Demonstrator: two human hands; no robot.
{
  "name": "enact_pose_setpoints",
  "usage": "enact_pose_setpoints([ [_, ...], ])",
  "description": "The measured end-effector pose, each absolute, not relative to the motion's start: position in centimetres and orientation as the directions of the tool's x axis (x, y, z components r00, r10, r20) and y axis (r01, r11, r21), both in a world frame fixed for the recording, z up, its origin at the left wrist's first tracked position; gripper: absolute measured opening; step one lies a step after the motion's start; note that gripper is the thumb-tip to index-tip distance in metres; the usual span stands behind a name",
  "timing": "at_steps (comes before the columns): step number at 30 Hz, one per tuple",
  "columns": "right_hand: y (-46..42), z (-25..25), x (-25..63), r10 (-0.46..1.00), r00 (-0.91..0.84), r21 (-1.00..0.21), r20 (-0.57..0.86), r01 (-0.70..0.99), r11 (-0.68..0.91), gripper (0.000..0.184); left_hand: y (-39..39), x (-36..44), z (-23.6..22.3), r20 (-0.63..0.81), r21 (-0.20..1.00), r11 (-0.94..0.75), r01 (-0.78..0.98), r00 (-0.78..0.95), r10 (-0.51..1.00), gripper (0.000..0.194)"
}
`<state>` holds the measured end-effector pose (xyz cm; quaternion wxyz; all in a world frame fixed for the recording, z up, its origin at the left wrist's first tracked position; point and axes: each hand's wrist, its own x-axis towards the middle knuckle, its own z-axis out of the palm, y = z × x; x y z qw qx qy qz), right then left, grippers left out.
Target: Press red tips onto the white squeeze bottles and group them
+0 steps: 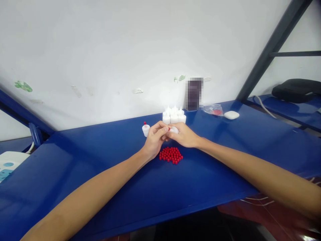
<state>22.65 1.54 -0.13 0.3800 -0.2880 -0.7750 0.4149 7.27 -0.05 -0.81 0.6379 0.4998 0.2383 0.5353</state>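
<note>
My right hand (186,134) is closed around a small white bottle (174,130), tilted on its side with its tip toward the left. At that tip, my left hand (157,136) pinches a red cap (169,129), partly hidden by the fingers. Just below both hands lies a cluster of loose red caps (171,154). Behind the hands stand several white bottles (175,117) with bare pointed tips. To the left of my left hand, one white bottle with a red cap (145,130) stands upright.
The blue table (120,201) meets a white wall. A dark upright object (193,94), blurred out, leans there. Right of it are a clear plastic bag (214,109) with red pieces and a white rounded case (231,115). A white power strip (12,159) sits at far left.
</note>
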Motion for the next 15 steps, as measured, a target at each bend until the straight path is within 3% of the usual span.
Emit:
enact_pose_setpoints([
  [11,1.73,-0.02,22.73,0.74,-0.575,-0.829,0.349,0.178,0.53,0.023,0.28,7.21,-1.14,0.254,0.892,-0.083,-0.444,0.343,0.904,0.022],
  [15,1.66,-0.05,22.9,0.732,-0.563,-0.82,0.385,0.157,0.551,0.029,0.67,6.98,-1.07,0.336,0.919,-0.23,-0.321,0.331,0.882,0.021],
])
